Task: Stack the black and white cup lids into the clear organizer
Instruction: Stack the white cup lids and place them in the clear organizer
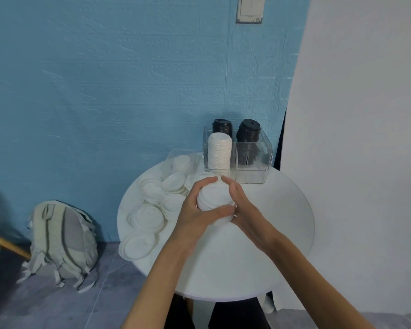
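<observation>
Between both hands I hold a short stack of white lids (212, 198) above the middle of the round white table (278, 222). My left hand (197, 207) wraps its left side, thumb across the front. My right hand (241, 205) cups the right side. Several loose white lids (150, 216) lie scattered over the table's left part. The clear organizer (252, 160) stands at the table's back edge. It holds a tall stack of white lids (219, 151) at the front left and two stacks of black lids (248, 130) behind.
A grey backpack (62, 241) leans on the floor left of the table, against the blue wall. A white wall (356, 138) runs close along the table's right side. A wooden stick (7, 245) crosses the far left.
</observation>
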{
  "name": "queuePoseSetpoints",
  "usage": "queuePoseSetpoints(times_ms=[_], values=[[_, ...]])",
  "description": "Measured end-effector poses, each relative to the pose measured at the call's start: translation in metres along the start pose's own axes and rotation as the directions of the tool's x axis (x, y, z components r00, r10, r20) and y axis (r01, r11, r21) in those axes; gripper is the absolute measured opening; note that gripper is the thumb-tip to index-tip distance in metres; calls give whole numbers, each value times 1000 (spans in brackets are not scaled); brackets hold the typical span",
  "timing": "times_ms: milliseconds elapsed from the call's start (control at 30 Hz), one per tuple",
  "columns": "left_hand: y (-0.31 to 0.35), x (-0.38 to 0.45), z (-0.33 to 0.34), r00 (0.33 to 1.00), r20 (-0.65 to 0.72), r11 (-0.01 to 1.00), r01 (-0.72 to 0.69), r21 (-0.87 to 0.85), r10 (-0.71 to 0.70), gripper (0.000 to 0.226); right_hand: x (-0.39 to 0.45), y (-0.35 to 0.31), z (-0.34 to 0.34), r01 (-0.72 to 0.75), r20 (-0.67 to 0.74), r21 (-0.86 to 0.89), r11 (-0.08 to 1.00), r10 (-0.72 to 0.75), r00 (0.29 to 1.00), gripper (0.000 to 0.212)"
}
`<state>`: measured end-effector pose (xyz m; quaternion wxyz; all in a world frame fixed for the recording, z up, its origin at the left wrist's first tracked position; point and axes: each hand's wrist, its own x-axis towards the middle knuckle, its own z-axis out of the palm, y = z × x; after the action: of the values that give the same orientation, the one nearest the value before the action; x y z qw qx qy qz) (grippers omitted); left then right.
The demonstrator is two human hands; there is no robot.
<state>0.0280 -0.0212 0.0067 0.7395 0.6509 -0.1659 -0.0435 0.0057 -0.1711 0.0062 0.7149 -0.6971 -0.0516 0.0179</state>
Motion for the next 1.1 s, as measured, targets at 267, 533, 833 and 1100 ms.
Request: queuePoseSetpoints(times_ms=[267,533,833,1100], values=[[7,-8,-72,985,-165,999,-45,19,48,70,5,34,43,33,145,-314,949,14,989,105],[1,-29,-109,977,-211,999,-14,32,20,73,8,61,82,198,257,-679,707,-25,966,104],[0,-40,-132,969,-248,999,7,48,5,73,19,80,91,229,268,-771,595,-24,963,84],[3,-46,-138,967,-256,998,14,64,3,74,16,54,69,153,73,-666,730,-141,987,67]])
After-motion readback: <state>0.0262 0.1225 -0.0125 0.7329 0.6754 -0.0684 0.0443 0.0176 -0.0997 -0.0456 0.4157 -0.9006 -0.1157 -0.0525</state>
